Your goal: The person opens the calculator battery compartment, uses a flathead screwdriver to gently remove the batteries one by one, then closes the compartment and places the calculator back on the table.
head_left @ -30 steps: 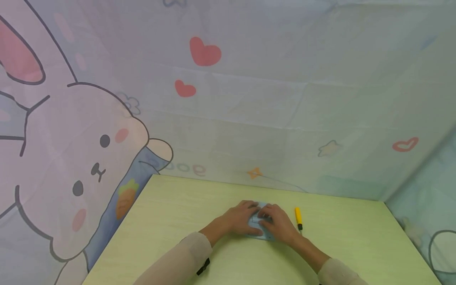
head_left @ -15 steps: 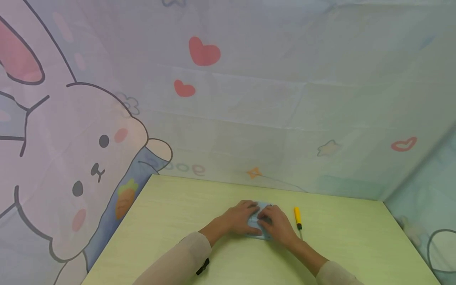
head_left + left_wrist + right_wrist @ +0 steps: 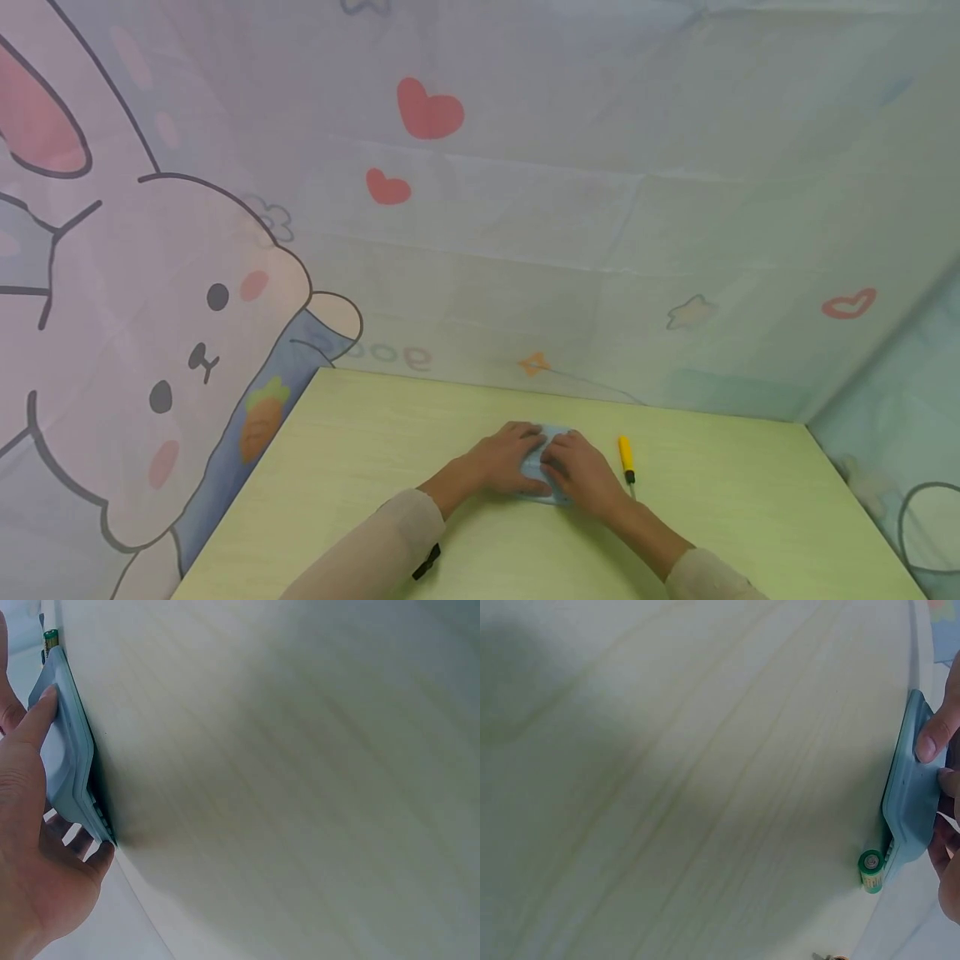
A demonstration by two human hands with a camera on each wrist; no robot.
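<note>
A flat, light blue plastic device (image 3: 534,468) lies on the table between my hands. My left hand (image 3: 504,460) grips its left side, thumb along the near edge and fingers over the far edge. In the left wrist view, the left thumb (image 3: 46,701) presses on the device's upper face. Bent over the right part of the device, my right hand (image 3: 588,473) holds it with fingers and thumb on the face. Much of the device is hidden under both hands. Against its right end sits a small green battery (image 3: 871,874), hidden from the head view.
A screwdriver (image 3: 627,457) with a yellow and black handle lies right of my right hand. Beside my left sleeve a small black object (image 3: 427,562) shows. A printed cloth backdrop (image 3: 570,208) rises behind the pale yellow table (image 3: 390,425).
My right fingers have shifted slightly and settled flatter over the middle of the device. The left hand and the device stay in place.
</note>
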